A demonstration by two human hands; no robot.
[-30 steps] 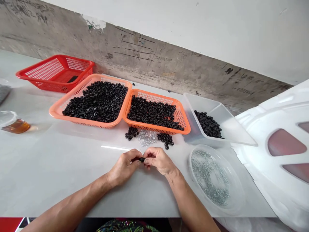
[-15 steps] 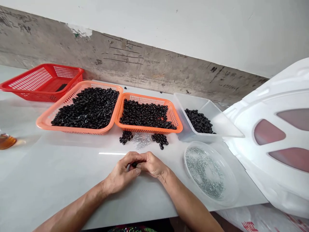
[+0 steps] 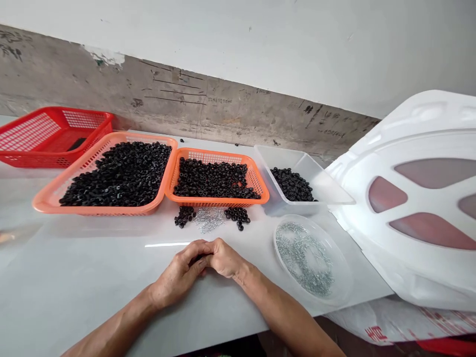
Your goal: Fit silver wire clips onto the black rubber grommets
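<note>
My left hand (image 3: pixel 182 270) and my right hand (image 3: pixel 225 258) meet low over the table, fingers curled and fingertips touching. A small black part is pinched between them; the fingers now hide nearly all of it. Just beyond the hands lie three little heaps: black pieces (image 3: pixel 184 216) at left, shiny silver metal bits (image 3: pixel 209 219) in the middle, and round black ring-like pieces (image 3: pixel 238 215) at right. Behind these heaps stands an orange basket (image 3: pixel 219 202) filled with black ring-like pieces.
To the left are a larger orange basket (image 3: pixel 44 202) of black pieces and a red basket (image 3: pixel 48 151). On the right sit a clear bin (image 3: pixel 323 186) with black pieces, a round clear tray (image 3: pixel 344 277) of tiny metal bits, and a big white plastic shell (image 3: pixel 420 198). A wall (image 3: pixel 223 111) runs behind.
The view has swung slightly right, so everything sits further left. My fingers have closed over the black part, which showed between them before.
</note>
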